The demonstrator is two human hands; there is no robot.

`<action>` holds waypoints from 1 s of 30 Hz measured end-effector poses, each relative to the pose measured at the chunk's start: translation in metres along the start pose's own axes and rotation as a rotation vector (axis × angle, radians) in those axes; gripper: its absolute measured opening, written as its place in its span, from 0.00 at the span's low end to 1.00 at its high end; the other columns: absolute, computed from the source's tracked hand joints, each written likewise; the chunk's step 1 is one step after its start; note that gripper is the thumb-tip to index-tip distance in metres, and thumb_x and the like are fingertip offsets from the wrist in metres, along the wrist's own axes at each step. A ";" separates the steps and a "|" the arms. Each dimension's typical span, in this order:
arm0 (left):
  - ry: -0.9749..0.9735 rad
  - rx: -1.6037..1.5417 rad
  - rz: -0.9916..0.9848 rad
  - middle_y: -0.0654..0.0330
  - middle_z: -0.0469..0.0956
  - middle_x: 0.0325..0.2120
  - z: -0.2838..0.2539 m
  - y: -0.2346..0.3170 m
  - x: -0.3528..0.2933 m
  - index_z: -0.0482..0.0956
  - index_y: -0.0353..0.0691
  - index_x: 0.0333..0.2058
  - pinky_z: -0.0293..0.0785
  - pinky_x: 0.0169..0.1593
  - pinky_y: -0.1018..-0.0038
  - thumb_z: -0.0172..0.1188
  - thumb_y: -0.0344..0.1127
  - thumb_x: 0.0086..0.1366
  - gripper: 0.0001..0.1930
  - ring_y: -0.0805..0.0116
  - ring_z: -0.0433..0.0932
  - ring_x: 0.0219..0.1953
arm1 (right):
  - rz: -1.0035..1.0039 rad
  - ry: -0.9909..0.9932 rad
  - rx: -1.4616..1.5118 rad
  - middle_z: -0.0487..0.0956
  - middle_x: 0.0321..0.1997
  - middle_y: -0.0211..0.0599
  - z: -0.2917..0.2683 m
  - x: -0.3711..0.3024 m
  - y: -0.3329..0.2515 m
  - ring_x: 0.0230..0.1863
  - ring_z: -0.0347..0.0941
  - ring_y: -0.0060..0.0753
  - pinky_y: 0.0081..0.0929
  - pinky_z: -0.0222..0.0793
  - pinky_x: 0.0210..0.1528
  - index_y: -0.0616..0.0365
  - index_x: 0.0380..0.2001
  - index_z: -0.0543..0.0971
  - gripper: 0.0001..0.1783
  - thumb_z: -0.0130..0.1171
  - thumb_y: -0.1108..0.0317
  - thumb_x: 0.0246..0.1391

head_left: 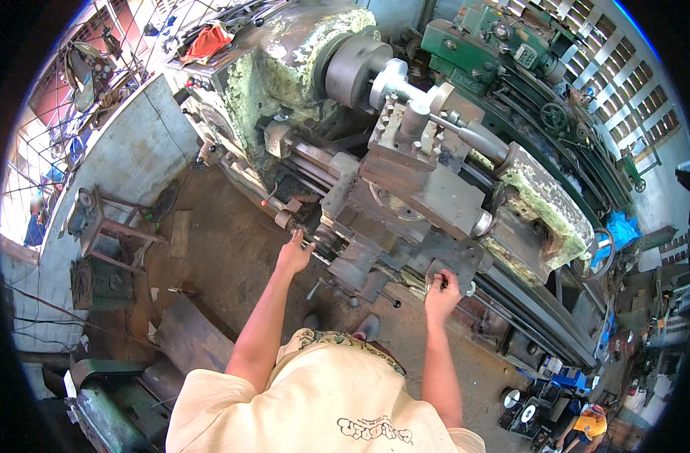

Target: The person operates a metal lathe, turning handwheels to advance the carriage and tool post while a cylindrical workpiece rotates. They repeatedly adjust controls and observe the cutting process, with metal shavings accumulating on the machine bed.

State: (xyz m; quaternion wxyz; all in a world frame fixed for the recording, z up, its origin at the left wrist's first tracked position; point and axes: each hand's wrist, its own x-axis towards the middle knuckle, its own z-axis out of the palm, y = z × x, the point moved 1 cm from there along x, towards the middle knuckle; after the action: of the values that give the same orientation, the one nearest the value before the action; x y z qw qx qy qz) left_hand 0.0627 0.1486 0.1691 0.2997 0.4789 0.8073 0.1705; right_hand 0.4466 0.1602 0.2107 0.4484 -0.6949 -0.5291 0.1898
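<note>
A large metal lathe with chipped pale green paint stands before me. Its dark chuck (pixel 352 72) grips a shiny stepped metal workpiece (pixel 394 81), which reaches toward the tailstock (pixel 541 208). A tool post (pixel 414 121) with several bolts sits on the carriage, close to the workpiece. My left hand (pixel 293 255) is at the carriage's left side, fingers stretched out at a round metal knob or handwheel hub (pixel 286 219). At the carriage's right front, my right hand (pixel 442 294) has its fingers curled in a pinch around something small and dark; its kind is unclear.
Crank handles (pixel 331 291) jut from the carriage between my arms. Behind stands a green lathe (pixel 473 57). A red cloth (pixel 207 41) lies on the headstock. At left is a small metal stand (pixel 122 226); a person in yellow (pixel 588 425) is at lower right.
</note>
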 end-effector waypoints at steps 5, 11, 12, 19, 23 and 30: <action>-0.029 0.055 -0.008 0.49 0.54 0.69 0.009 -0.011 0.007 0.54 0.38 0.69 0.61 0.67 0.63 0.54 0.52 0.66 0.39 0.48 0.64 0.65 | 0.014 -0.004 0.034 0.84 0.33 0.44 0.000 -0.001 -0.002 0.36 0.81 0.43 0.33 0.74 0.43 0.64 0.41 0.80 0.11 0.56 0.78 0.53; -0.084 0.080 -0.040 0.54 0.50 0.71 0.008 -0.015 0.013 0.49 0.43 0.70 0.61 0.67 0.63 0.54 0.56 0.66 0.42 0.47 0.63 0.65 | 0.047 -0.007 0.051 0.84 0.33 0.45 0.002 -0.001 -0.002 0.36 0.81 0.43 0.33 0.74 0.43 0.63 0.40 0.80 0.10 0.57 0.76 0.53; -0.092 0.073 -0.037 0.54 0.50 0.71 0.008 -0.016 0.013 0.49 0.43 0.70 0.60 0.68 0.64 0.54 0.55 0.66 0.41 0.47 0.63 0.65 | 0.063 -0.005 0.054 0.84 0.33 0.45 0.002 -0.001 -0.002 0.36 0.81 0.43 0.34 0.74 0.43 0.62 0.40 0.80 0.10 0.57 0.76 0.54; -0.099 0.093 -0.026 0.55 0.50 0.71 0.014 -0.025 0.020 0.50 0.41 0.70 0.61 0.68 0.65 0.54 0.53 0.65 0.41 0.48 0.64 0.65 | 0.041 -0.002 0.023 0.84 0.33 0.46 0.001 -0.001 -0.003 0.36 0.81 0.42 0.34 0.74 0.42 0.62 0.39 0.81 0.09 0.57 0.75 0.54; -0.101 0.134 -0.023 0.56 0.50 0.71 0.012 -0.025 0.021 0.50 0.41 0.70 0.61 0.67 0.65 0.54 0.50 0.65 0.40 0.49 0.64 0.65 | 0.049 -0.007 0.046 0.84 0.33 0.46 0.001 -0.001 -0.005 0.36 0.81 0.41 0.33 0.74 0.42 0.63 0.39 0.80 0.09 0.57 0.76 0.54; -0.107 0.116 -0.012 0.50 0.52 0.70 0.008 -0.021 0.018 0.51 0.38 0.69 0.63 0.66 0.63 0.54 0.42 0.65 0.38 0.48 0.66 0.63 | 0.081 -0.034 0.033 0.84 0.34 0.44 0.000 -0.001 -0.006 0.36 0.81 0.39 0.32 0.74 0.42 0.64 0.41 0.80 0.11 0.55 0.77 0.55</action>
State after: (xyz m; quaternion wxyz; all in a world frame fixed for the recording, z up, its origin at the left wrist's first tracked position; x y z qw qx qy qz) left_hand 0.0469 0.1537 0.1456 0.3152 0.4992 0.8014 0.0959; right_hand 0.4431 0.1595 0.2159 0.4426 -0.7050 -0.5049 0.2284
